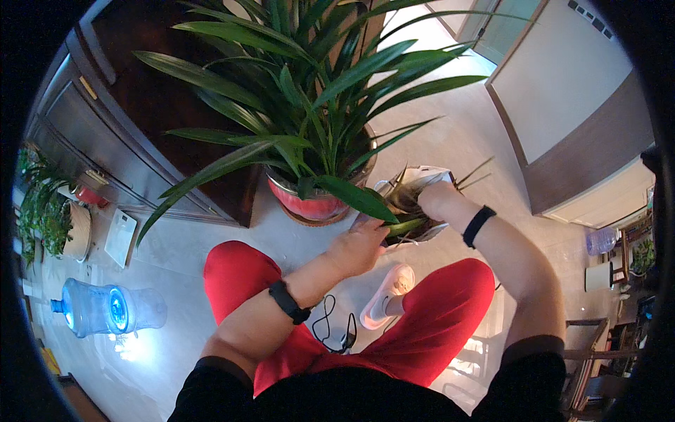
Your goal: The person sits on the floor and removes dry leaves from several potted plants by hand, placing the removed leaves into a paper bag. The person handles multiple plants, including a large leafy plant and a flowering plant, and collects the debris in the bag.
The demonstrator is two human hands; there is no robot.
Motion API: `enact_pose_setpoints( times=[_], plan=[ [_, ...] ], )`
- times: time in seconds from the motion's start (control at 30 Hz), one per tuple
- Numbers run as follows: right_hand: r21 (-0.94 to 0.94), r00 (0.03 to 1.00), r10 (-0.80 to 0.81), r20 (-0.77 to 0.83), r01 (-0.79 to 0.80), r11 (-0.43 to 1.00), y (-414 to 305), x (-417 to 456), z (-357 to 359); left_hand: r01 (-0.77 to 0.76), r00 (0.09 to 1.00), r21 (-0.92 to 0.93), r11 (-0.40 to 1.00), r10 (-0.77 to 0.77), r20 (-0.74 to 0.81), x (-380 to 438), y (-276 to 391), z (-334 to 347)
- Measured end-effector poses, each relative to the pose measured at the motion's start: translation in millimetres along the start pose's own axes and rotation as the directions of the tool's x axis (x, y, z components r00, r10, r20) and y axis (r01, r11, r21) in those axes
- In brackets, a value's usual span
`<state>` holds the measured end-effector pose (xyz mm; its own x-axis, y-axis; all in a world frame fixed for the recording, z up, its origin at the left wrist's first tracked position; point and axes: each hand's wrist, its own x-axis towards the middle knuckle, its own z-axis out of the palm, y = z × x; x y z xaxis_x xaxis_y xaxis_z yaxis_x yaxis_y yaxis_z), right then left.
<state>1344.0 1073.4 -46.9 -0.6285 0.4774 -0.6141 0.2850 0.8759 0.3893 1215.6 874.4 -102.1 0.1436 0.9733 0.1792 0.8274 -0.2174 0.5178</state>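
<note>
A white bag [430,171] stands on the floor before me, holding dry brown leaves [403,196] and a green leaf piece [405,227]. My right hand [437,201] reaches down into its mouth, with the fingers hidden among the leaves. At the bag's near left side is my left hand [361,245], its fingertips by the green piece; its grip is not clear. Just left of the bag, a large strap-leaved potted plant [311,105] grows in a red glazed pot [306,203]. One of its broad leaves [358,198] hangs over my left fingers.
Dark wooden cabinet [158,116] stands left of the pot. Farther left are a white flat scale-like panel [121,237], large clear water bottles [89,308] and another leafy plant [47,227]. A black cable [324,327] lies between my legs. Wooden furniture [590,343] stands at right.
</note>
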Motion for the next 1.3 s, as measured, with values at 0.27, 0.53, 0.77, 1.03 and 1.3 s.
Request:
enact_pose_setpoints(
  times=[0.27, 0.53, 0.77, 1.03, 1.3],
  plan=[
    [0.085, 0.998, 0.011, -0.055, -0.007, 0.996, -53.4, 89.5, 38.2, 0.120, 0.993, -0.113, 0.986, -0.117, 0.027, 0.6, -1.8, 8.3],
    [0.058, 0.992, -0.009, -0.123, 0.017, 0.998, -69.8, 138.5, 88.9, 0.160, 0.966, -0.060, 0.985, -0.144, 0.215, 2.5, 3.6, -5.0],
    [0.094, 0.999, -0.023, -0.022, 0.025, 0.995, -48.1, 75.7, 30.4, 0.086, 0.996, -0.098, 0.991, -0.084, 0.020, -0.4, -3.1, 12.5],
    [0.177, 0.906, 0.023, -0.423, 0.058, 0.982, 3.1, -27.5, -3.1, 0.090, 0.974, -0.108, 0.990, -0.065, 0.216, 1.6, 7.0, -13.8],
    [0.285, 0.820, 0.192, -0.539, -0.038, 0.958, 21.7, -91.0, -15.4, 0.103, 0.976, -0.168, 0.980, -0.067, 0.208, -3.1, 7.5, -20.2]
  ],
)
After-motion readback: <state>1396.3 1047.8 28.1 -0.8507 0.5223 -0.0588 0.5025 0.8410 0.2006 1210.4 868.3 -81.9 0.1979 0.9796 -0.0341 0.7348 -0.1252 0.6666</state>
